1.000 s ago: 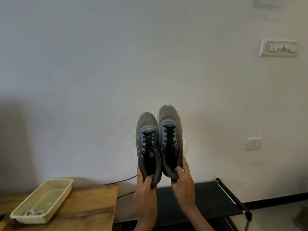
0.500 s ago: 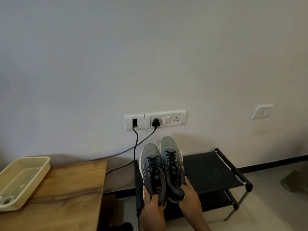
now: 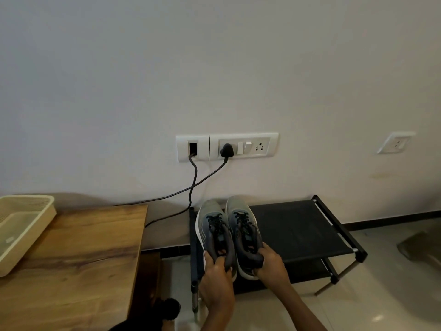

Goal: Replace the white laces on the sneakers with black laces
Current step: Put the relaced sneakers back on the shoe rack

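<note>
Two grey sneakers with black laces lie side by side, toes toward the wall, at the left end of a black shoe rack (image 3: pixel 298 232). My left hand (image 3: pixel 216 280) grips the heel of the left sneaker (image 3: pixel 211 225). My right hand (image 3: pixel 270 263) grips the heel collar of the right sneaker (image 3: pixel 239 218). Whether the soles rest on the rack's top shelf or hang just above it I cannot tell. No white laces show in this view.
A wooden table (image 3: pixel 78 263) stands to the left with a cream plastic basket (image 3: pixel 21 230) at its far left edge. Two black cables (image 3: pixel 191 189) hang from a wall socket panel (image 3: pixel 226 146) above the rack. Tiled floor lies to the right.
Both hands have lowered the pair of sneakers from up in front of the wall down to the left end of the shoe rack. The view has tilted downward.
</note>
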The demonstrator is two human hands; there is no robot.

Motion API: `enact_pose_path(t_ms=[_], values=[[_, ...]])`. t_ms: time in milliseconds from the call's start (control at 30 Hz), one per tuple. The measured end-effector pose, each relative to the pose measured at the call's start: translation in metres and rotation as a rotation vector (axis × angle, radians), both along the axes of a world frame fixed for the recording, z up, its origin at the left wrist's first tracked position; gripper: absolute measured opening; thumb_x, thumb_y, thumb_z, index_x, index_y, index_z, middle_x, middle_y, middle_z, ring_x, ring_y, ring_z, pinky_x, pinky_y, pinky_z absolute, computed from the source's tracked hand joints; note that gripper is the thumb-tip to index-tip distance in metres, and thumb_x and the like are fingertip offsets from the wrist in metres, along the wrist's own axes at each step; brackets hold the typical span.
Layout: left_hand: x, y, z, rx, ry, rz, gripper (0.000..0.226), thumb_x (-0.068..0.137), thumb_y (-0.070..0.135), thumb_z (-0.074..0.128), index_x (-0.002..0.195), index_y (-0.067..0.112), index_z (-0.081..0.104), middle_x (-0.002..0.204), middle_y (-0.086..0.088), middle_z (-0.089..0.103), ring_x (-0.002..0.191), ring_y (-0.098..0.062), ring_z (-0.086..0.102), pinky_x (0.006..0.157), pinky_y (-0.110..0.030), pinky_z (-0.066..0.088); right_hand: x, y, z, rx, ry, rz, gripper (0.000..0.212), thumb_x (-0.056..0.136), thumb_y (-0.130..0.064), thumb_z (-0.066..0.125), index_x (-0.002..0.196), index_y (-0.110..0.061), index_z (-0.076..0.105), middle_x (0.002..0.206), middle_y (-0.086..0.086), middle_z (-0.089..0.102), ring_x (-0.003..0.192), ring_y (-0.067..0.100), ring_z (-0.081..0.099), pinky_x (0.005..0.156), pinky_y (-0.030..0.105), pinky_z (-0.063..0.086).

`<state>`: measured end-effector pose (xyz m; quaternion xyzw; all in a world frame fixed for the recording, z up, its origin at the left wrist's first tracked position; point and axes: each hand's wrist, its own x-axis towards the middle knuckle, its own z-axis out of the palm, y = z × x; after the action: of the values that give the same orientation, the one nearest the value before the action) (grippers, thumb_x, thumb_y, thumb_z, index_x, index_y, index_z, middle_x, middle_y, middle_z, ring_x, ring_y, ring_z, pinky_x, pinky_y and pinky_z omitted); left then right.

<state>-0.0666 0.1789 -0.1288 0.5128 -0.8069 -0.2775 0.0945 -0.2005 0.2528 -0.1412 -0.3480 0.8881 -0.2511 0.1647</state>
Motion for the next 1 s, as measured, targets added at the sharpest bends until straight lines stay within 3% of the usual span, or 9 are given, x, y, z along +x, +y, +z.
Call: enact_pose_path(t_ms=[300, 400, 467, 533, 667, 767, 833, 900, 1000], values=[[-0.002, -0.009, -0.013, 0.055, 0.021, -0.068, 0.040, 0.091, 0.032, 0.059, 0.129, 0.030, 0.045, 0.152, -0.005, 0.028, 0.116, -0.018, 0.056, 0.086, -0.029, 0.053, 0.003, -0.008, 0.008, 0.059, -0.067, -0.020, 0.030, 0.075, -0.005, 0.066, 0.102, -0.016, 0.059, 0.119, 0.003, 0.048, 0.111, 0.026, 0.054, 0.090, 0.038, 0.049], [0.002, -0.010, -0.011, 0.160, 0.114, -0.064, 0.059, 0.089, 0.031, 0.063, 0.139, 0.028, 0.032, 0.153, -0.007, 0.024, 0.128, -0.022, 0.046, 0.095, -0.034, 0.048, 0.012, -0.009, 0.023, 0.228, 0.012, -0.032, 0.052, 0.081, -0.020, 0.065, 0.128, -0.021, 0.045, 0.148, 0.010, 0.021, 0.136, 0.034, 0.028, 0.105, 0.044, 0.038], [0.005, -0.015, -0.002, 0.203, 0.139, -0.027, 0.065, 0.088, 0.034, 0.064, 0.142, 0.024, 0.029, 0.150, -0.008, 0.028, 0.132, -0.027, 0.040, 0.100, -0.039, 0.045, 0.027, -0.013, 0.040, 0.250, 0.169, -0.093, 0.063, 0.084, -0.030, 0.062, 0.139, -0.028, 0.032, 0.156, 0.010, 0.001, 0.141, 0.034, 0.013, 0.111, 0.047, 0.026], [0.007, -0.023, 0.015, 0.189, 0.110, -0.043, 0.059, 0.087, 0.037, 0.064, 0.137, 0.022, 0.037, 0.143, -0.007, 0.037, 0.131, -0.030, 0.039, 0.101, -0.042, 0.044, 0.047, -0.023, 0.060, 0.138, 0.282, -0.130, 0.058, 0.086, -0.030, 0.059, 0.139, -0.027, 0.035, 0.156, 0.009, 0.005, 0.140, 0.031, 0.016, 0.111, 0.045, 0.023], [0.029, -0.046, 0.073, 0.065, 0.088, -0.139, 0.024, 0.090, 0.032, 0.058, 0.109, 0.019, 0.057, 0.114, -0.005, 0.058, 0.119, -0.028, 0.048, 0.096, -0.038, 0.044, 0.089, -0.053, 0.094, -0.087, 0.233, -0.065, 0.035, 0.090, -0.025, 0.053, 0.125, -0.021, 0.053, 0.148, 0.004, 0.029, 0.132, 0.027, 0.028, 0.105, 0.039, 0.030], [0.065, -0.065, 0.118, -0.112, 0.086, -0.165, 0.018, 0.091, 0.022, 0.051, 0.093, 0.013, 0.066, 0.098, -0.007, 0.067, 0.101, -0.025, 0.060, 0.085, -0.032, 0.046, 0.121, -0.078, 0.118, -0.260, 0.242, 0.013, 0.025, 0.089, -0.021, 0.047, 0.107, -0.010, 0.062, 0.124, 0.009, 0.052, 0.115, 0.029, 0.043, 0.091, 0.038, 0.039], [0.096, -0.077, 0.141, -0.111, 0.113, -0.096, 0.022, 0.090, 0.024, 0.052, 0.100, 0.013, 0.069, 0.104, -0.006, 0.067, 0.104, -0.024, 0.060, 0.085, -0.032, 0.045, 0.145, -0.093, 0.135, -0.312, 0.229, 0.092, 0.022, 0.087, -0.017, 0.047, 0.098, -0.008, 0.064, 0.112, 0.008, 0.057, 0.107, 0.028, 0.046, 0.087, 0.037, 0.039], [0.131, -0.090, 0.157, -0.085, 0.147, -0.015, 0.025, 0.090, 0.026, 0.055, 0.111, 0.017, 0.066, 0.116, -0.003, 0.064, 0.112, -0.022, 0.056, 0.089, -0.030, 0.045, 0.173, -0.108, 0.150, -0.330, 0.204, 0.183, 0.018, 0.086, -0.012, 0.051, 0.097, -0.008, 0.065, 0.111, 0.007, 0.057, 0.106, 0.026, 0.045, 0.088, 0.035, 0.040], [0.184, -0.107, 0.169, -0.082, 0.166, 0.066, 0.024, 0.091, 0.023, 0.057, 0.113, 0.017, 0.066, 0.121, -0.001, 0.063, 0.115, -0.018, 0.056, 0.094, -0.030, 0.046, 0.219, -0.125, 0.163, -0.350, 0.174, 0.328, 0.017, 0.086, -0.012, 0.054, 0.098, -0.009, 0.065, 0.111, 0.006, 0.057, 0.110, 0.024, 0.045, 0.088, 0.031, 0.038]])
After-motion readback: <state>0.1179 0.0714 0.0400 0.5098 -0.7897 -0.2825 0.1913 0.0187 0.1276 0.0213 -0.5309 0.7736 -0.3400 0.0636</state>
